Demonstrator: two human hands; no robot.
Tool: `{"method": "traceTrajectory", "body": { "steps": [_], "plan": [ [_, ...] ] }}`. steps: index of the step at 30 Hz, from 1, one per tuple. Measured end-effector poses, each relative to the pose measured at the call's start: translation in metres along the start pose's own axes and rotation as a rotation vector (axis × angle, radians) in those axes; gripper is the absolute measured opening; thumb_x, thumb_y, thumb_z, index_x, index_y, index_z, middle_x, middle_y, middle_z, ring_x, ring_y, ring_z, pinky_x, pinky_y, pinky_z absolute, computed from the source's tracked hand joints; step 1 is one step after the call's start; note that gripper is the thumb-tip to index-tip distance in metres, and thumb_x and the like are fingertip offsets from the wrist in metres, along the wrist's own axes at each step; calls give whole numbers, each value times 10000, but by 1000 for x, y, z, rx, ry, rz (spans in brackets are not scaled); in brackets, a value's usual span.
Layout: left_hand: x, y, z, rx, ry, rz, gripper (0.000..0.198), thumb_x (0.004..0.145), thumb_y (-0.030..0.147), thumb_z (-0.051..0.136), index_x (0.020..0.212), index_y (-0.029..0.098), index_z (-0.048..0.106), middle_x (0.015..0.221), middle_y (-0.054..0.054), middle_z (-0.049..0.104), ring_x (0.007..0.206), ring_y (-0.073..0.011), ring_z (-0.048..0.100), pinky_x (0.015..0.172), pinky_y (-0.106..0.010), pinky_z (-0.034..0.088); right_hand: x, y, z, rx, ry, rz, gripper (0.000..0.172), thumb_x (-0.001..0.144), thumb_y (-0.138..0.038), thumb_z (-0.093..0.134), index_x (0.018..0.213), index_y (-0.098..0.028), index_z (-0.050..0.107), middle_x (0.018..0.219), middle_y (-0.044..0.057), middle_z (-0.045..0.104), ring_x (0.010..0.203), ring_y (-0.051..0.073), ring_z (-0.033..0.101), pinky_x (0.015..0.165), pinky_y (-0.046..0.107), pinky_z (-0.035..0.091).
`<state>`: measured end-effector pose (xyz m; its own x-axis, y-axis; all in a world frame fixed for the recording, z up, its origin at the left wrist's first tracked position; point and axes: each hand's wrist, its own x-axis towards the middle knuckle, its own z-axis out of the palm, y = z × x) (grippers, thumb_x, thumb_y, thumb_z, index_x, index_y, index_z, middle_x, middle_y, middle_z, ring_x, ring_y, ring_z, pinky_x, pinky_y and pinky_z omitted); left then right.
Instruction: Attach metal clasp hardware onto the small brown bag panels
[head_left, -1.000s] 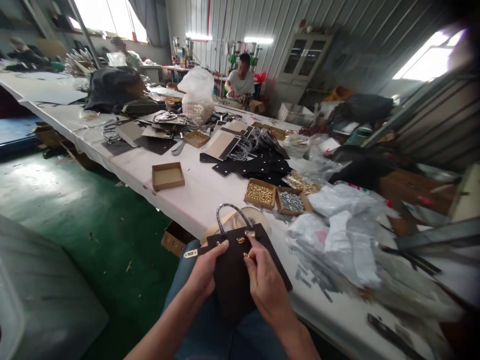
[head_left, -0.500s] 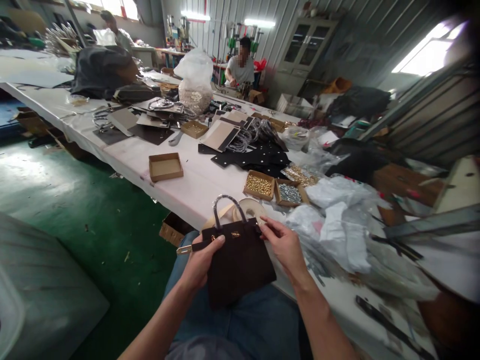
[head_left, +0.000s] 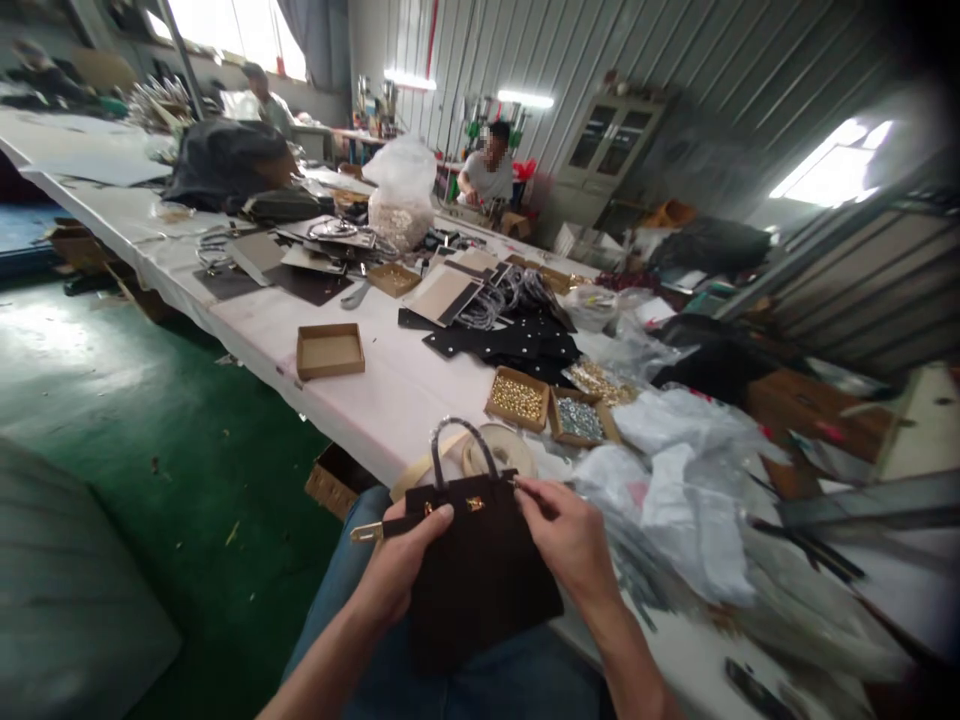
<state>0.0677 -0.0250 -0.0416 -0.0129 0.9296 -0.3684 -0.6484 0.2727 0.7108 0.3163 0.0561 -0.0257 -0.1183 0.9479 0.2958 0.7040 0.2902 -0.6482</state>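
Observation:
A dark brown handbag (head_left: 480, 580) rests upright on my lap, its looped handle (head_left: 457, 430) wrapped in clear film. My left hand (head_left: 401, 560) grips the bag's upper left side, thumb on the front. A strap with a gold metal end (head_left: 367, 533) sticks out to the left from that hand. Gold hardware (head_left: 475, 504) sits at the top middle of the front. At the upper right corner, the fingertips of my right hand (head_left: 566, 525) are pinched together. A tiny glint shows there, too small to name. Behind the handle lies a roll of cream tape (head_left: 517, 450).
On the white-covered table (head_left: 405, 400) stand an open cardboard tray (head_left: 330, 352), a box of gold pieces (head_left: 517, 397) and a box of silver pieces (head_left: 577, 417). Dark studded pieces (head_left: 510, 345) lie beyond; plastic bags (head_left: 682, 470) crowd the right. A person (head_left: 487, 170) sits across.
The view has tilted, so the bag and both hands appear slightly lower. My right fingers have drawn closer together at the bag's upper right corner. My left hand keeps its grip.

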Motion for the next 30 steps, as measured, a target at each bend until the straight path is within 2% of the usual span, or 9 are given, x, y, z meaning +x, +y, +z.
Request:
{"method": "traceTrajectory", "body": {
  "steps": [2, 6, 12, 19, 24, 30],
  "plan": [
    [0, 1, 1, 15, -25, 10, 463, 886, 460, 950, 1224, 166, 833, 1213, -158, 851, 1109, -344, 814, 1037, -448, 644, 0, 5, -3, -22, -9, -4, 279, 1066, -439, 643, 1115, -286, 871, 1156, 89, 845, 1048, 326, 799, 951, 462, 652],
    [1, 4, 1, 31, -6, -20, 452, 887, 479, 944, 1203, 175, 836, 1151, -139, 857, 1047, -319, 819, 993, -421, 655, -2, 12, -8, 20, -54, 85, 258, 1045, -438, 678, 1115, -278, 868, 1142, 87, 847, 1007, 318, 801, 904, 444, 656],
    [1, 8, 7, 79, 25, 42, 481, 783, 499, 1005, 1093, 161, 861, 1033, -125, 853, 1025, -353, 799, 949, -443, 659, -6, 8, -7, 15, -39, 98, 251, 1044, -449, 697, 1089, -271, 868, 1109, 93, 853, 955, 307, 801, 877, 426, 657],
    [0, 10, 12, 157, -10, 114, 418, 806, 502, 973, 1038, 172, 861, 995, -109, 842, 1010, -349, 769, 893, -405, 639, -7, 6, -3, 49, -40, 149, 273, 1055, -464, 685, 1082, -250, 853, 1058, 102, 853, 905, 306, 802, 851, 424, 659],
    [5, 1, 4, 301, -24, 178, 367, 927, 511, 872, 1052, 167, 843, 1022, -103, 821, 940, -273, 725, 808, -329, 591, -5, 6, -3, -50, -45, 16, 250, 1082, -408, 631, 1044, -247, 819, 1054, 110, 835, 954, 306, 768, 897, 436, 607],
    [5, -4, -3, 533, -32, 278, 288, 1032, 473, 768, 1040, 187, 806, 993, -50, 781, 927, -227, 674, 833, -316, 549, -1, 5, -4, -85, -65, -58, 178, 1061, -291, 629, 960, -244, 768, 978, 63, 794, 897, 271, 735, 834, 387, 535]
  ]
}}
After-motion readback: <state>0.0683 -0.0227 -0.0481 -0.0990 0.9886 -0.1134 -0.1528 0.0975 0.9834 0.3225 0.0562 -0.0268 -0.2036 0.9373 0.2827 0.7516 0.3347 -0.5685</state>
